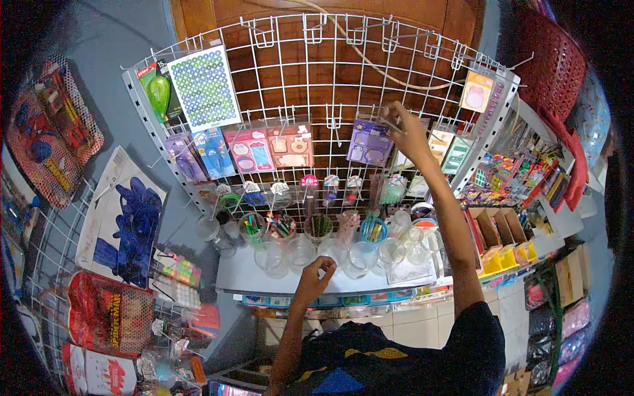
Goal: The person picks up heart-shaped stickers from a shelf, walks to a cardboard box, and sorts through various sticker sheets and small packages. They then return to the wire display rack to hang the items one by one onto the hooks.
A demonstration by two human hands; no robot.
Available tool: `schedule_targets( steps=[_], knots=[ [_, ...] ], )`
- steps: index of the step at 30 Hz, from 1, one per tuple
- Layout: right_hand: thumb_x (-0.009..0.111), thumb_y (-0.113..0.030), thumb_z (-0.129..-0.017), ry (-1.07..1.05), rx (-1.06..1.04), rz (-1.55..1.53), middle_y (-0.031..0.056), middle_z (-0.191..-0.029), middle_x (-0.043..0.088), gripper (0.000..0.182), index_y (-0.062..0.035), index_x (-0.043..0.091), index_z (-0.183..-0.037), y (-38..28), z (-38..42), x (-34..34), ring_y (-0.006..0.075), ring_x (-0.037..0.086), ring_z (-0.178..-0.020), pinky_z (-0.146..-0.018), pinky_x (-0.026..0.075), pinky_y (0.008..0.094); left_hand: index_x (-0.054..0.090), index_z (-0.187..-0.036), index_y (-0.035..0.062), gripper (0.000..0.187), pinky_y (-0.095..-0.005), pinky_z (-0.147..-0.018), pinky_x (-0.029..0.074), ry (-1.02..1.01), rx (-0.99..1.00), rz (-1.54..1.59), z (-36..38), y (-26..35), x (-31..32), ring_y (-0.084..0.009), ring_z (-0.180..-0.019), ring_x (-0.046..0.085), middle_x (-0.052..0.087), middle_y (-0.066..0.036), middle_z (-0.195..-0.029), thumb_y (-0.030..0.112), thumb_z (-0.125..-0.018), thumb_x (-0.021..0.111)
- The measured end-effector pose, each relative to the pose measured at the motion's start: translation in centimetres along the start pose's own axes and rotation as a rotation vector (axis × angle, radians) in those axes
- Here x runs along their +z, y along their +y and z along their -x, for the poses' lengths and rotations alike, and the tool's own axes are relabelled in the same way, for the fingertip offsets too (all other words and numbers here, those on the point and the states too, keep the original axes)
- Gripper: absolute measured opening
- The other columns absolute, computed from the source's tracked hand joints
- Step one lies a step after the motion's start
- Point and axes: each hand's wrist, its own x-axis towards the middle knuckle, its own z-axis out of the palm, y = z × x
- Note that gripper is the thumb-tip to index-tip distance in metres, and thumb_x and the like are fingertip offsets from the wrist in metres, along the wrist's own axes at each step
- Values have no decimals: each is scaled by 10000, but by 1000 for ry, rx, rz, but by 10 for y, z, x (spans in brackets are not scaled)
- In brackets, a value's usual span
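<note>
My right hand (408, 137) is raised to the wire grid rack (304, 86), its fingers closed near a hook beside a purple sticky-note pack (368, 142). What lies between those fingers is hard to make out. Lower down, my left hand (314, 278) hangs just in front of the clear plastic jars (362, 256); its fingers are curled in, with nothing visible in them. Left of the purple pack hang a peach pack (291, 146) and a pink pack (251, 149) of notes. More packs, such as a green one (457, 156), hang behind and beside my right forearm.
A white shelf (231, 274) carries the jars and cups of pens (251, 225). At the upper left are a sticker sheet (205, 86) and a green correction tape (158, 94). Cardboard dividers with yellow bins (496, 263) stand right; a red basket (551, 59) is above.
</note>
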Motion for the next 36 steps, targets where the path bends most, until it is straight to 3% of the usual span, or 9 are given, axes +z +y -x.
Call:
schedule_targets(
  steps=[3, 4, 8, 12, 16, 19, 28, 33, 36],
  knots=[
    [605, 89, -721, 60, 24, 5, 197, -895, 666, 395, -84, 503, -1062, -6, 5, -2, 414, 648, -835, -658, 489, 422, 625, -1015, 51, 209, -299, -623, 443, -8, -4, -6, 0, 1, 0, -142, -773, 587, 646, -50, -831, 240, -926, 634],
    [590, 110, -797, 70, -64, -83, 127, -887, 635, 310, -29, 494, -1057, -5, 5, -1, 237, 642, -700, -599, 488, 325, 625, -1015, 50, 211, -301, -625, 445, -13, -4, -7, 0, 3, -1, -143, -775, 586, 646, -50, -832, 241, -926, 634],
    [552, 110, -842, -47, 184, -159, 71, -869, 599, 235, -22, 480, -1021, -24, 16, -20, 107, 562, -692, -562, 461, 263, 622, -1016, 47, 210, -305, -627, 449, -22, -17, -12, -1, 8, 0, -146, -779, 591, 649, -50, -839, 239, -932, 627],
    [586, 74, -862, 77, -67, -196, 48, -882, 587, 216, -34, 471, -1009, -23, 28, -26, 76, 511, -616, -531, 432, 246, 621, -1014, 47, 206, -304, -622, 448, -27, 1, -3, -1, 8, 2, -147, -783, 593, 652, -56, -855, 238, -937, 621],
    [601, -1, -909, 110, 27, -280, 32, -890, 606, 152, -36, 468, -973, -51, 43, -40, 36, 492, -617, -509, 399, 213, 623, -1014, 42, 209, -305, -623, 451, -47, 17, 11, -1, 8, 3, -150, -787, 590, 652, -70, -872, 238, -940, 617],
    [611, 30, -884, 103, 113, -255, 66, -873, 601, 159, -24, 506, -990, -66, 47, -51, 119, 615, -754, -603, 472, 248, 620, -1018, 32, 216, -304, -640, 453, -59, 8, 27, -3, 7, 7, -156, -788, 588, 651, -75, -873, 234, -941, 615],
    [643, 0, -873, 192, 111, -281, 37, -840, 641, 122, -33, 543, -935, -77, 57, -68, 46, 516, -588, -501, 389, 236, 609, -1020, 14, 214, -345, -740, 471, -96, -22, 33, -4, 13, 9, -178, -815, 594, 644, -82, -886, 190, -907, 655],
    [645, 15, -847, 79, 79, -192, 47, -847, 655, 145, -35, 558, -951, -112, 68, -74, 77, 568, -620, -534, 415, 233, 557, -1157, 15, 418, -351, -834, 446, 363, 327, 112, -17, 62, 3, -231, -1003, 572, 597, -118, -1142, 170, -814, 737],
    [634, 19, -837, -3, 46, -189, 71, -855, 664, 138, -34, 564, -943, -131, 71, -61, 191, 666, -738, -647, 491, 274, 499, -1207, -8, 513, -362, -955, 419, 304, 427, 139, -46, 123, -23, -228, -1123, 534, 572, -138, -1192, 188, -803, 745]
  ],
)
